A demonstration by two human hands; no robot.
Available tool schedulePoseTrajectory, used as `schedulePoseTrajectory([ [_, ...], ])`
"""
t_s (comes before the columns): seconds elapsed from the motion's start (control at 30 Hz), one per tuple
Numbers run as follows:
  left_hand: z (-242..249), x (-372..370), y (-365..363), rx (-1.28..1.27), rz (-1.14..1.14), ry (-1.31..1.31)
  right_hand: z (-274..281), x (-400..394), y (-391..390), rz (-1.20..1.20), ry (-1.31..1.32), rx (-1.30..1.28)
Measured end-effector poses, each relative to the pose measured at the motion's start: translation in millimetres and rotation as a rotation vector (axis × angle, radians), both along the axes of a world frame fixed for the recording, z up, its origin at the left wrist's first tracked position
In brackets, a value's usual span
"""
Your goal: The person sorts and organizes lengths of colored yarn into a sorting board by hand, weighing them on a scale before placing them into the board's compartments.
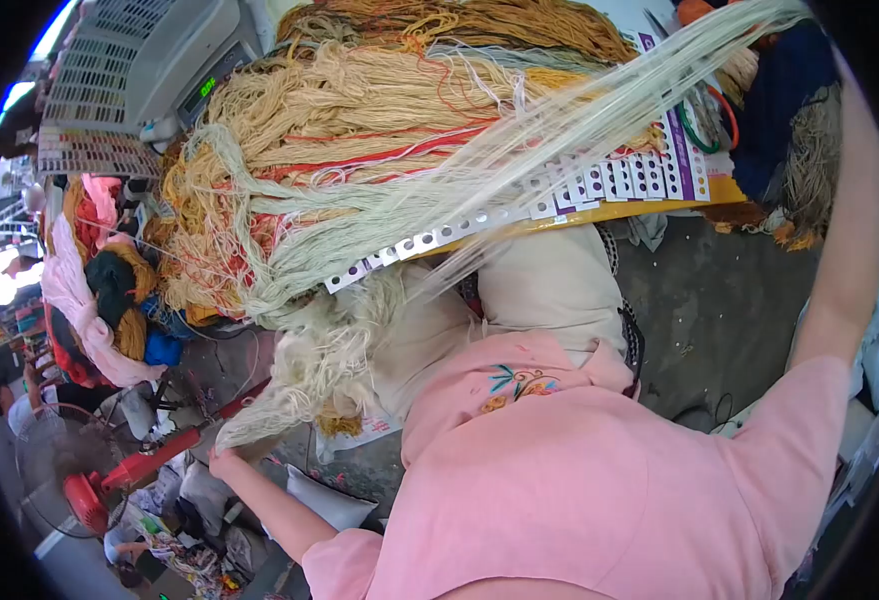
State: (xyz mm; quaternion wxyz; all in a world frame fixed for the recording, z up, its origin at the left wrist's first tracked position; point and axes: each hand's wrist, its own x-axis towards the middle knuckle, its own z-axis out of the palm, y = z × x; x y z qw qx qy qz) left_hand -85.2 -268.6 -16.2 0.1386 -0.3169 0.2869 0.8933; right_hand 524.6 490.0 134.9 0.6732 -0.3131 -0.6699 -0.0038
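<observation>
A long skein of pale cream-green yarn (519, 150) stretches diagonally from the top right down to the lower left. Its fluffy lower end (289, 390) hangs by my left hand (222, 462), which is closed on that end. My right arm (844, 230) in a pink sleeve reaches up along the right edge toward the skein's upper end. The right hand itself is lost in the dark rim of the picture. My pink shirt (579, 480) fills the bottom.
A big heap of tan, cream and red-tied yarn skeins (359, 110) lies on a table with a punched colour-sample card (599, 185). A scale with green digits (205, 88) and white baskets (99, 100) stand behind. Cream sacks (549, 285), a red fan (94, 495) and grey floor (719, 310) lie below.
</observation>
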Motion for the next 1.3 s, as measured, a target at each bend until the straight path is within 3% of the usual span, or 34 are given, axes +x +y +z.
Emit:
schedulePoseTrajectory([
  [0.03,6,-2,5,0.075,-0.086,0.049,10,1,-7,-0.016,0.001,-0.003],
  [0.13,11,2,42,0.338,-0.353,0.160,55,-36,-58,0.699,0.903,-0.510],
  [0.17,12,10,61,0.435,-0.445,0.181,39,-40,-67,0.873,0.596,-0.622],
  [0.2,28,46,123,0.412,-0.503,0.058,23,-103,-125,0.619,0.398,-0.580],
  [0.23,42,94,197,0.388,-0.564,-0.058,-7,-113,-135,0.590,0.292,-0.743],
  [0.27,36,121,237,0.624,-0.861,-0.044,-38,-116,-143,0.559,0.191,-0.908],
  [0.3,35,149,275,0.678,-0.945,-0.097,-68,-121,-158,0.581,-0.192,-0.927],
  [0.33,30,172,305,0.659,-1.039,-0.116,-93,-129,-178,0.776,-0.122,-1.167],
  [0.37,25,191,331,0.638,-1.127,-0.129,-121,-135,-192,0.717,-0.091,-1.301],
  [0.43,14,224,371,0.280,-1.359,0.019,-164,-136,-210,0.816,-0.065,-1.396],
  [0.5,17,268,405,-0.150,-1.640,0.347,-187,-138,-231,0.724,-0.126,-1.334],
  [0.57,2,295,425,-0.367,-1.812,0.351,-191,-143,-246,0.573,-0.252,-1.134],
  [0.7,-35,317,445,-0.535,-1.904,0.350,-202,-155,-263,0.310,-0.443,-0.724],
  [0.87,-31,317,441,-0.655,-2.024,0.561,-202,-151,-263,0.325,-0.428,-0.770],
  [0.93,-21,320,439,-0.712,-1.976,0.514,-202,-150,-264,0.321,-0.427,-0.763],
  [1.03,-22,322,440,-0.615,-1.868,0.318,-195,-155,-275,0.320,-0.527,-0.648],
  [1.1,-36,321,440,-0.282,-1.760,0.245,-189,-155,-282,0.310,-0.558,-0.638],
  [1.17,-38,324,440,-0.249,-1.747,0.215,-190,-151,-283,0.298,-0.593,-0.634],
  [1.3,-40,331,440,-0.257,-1.705,0.292,-196,-148,-272,0.520,-0.484,-0.778],
])
